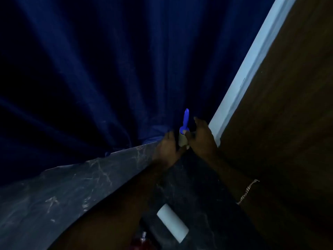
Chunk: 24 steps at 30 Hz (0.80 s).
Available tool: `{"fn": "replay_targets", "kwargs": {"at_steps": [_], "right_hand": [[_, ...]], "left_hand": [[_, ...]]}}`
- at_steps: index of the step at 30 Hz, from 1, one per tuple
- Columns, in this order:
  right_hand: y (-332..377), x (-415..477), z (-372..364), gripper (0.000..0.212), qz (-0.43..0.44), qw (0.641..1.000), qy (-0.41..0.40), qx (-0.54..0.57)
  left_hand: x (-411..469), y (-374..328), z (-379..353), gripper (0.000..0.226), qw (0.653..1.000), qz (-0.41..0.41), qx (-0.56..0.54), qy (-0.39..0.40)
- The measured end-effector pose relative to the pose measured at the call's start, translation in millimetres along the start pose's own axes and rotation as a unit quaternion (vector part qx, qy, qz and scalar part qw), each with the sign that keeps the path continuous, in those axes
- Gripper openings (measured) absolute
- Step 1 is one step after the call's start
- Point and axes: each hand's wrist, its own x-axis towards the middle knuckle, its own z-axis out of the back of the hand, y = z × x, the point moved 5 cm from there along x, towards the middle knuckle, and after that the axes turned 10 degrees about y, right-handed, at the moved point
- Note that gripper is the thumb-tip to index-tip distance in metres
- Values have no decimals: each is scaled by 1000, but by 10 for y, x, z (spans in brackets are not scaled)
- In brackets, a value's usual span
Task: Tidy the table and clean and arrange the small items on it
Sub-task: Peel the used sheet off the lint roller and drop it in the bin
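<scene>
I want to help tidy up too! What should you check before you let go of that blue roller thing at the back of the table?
1. Lint roller upright, blue handle up: ok.
2. Roller's base resting on the table: cannot tell, the hands hide it.
3. Left hand and right hand on either side of the roller: ok.
4. Whether the fingers are actually gripping it: cannot tell, too dark.
5. Curtain hangs right behind the roller and might catch on it: not ok.
6. White spare roll lies near the front, apart from the hands: ok.
</scene>
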Motion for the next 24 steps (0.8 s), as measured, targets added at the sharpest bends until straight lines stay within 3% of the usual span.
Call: {"fn": "replay_targets", "kwargs": {"at_steps": [3, 8, 13, 24], "right_hand": [[-68, 179, -31, 65, 5, 999, -33, 27], [-73, 340, -88, 16, 10, 1000, -15, 13], [-38, 221, 10, 16, 22, 999, -29, 32], [429, -431, 364, 18, 43, 987, -31, 151]], "left_hand": [[251, -8, -104, 55, 996, 19, -82, -37], [511, 21, -221, 28, 989, 48, -123, -66], [443, -21, -243, 19, 983, 42, -158, -82], [-424, -251, 429, 35, 973, -86, -188, -99]]}}
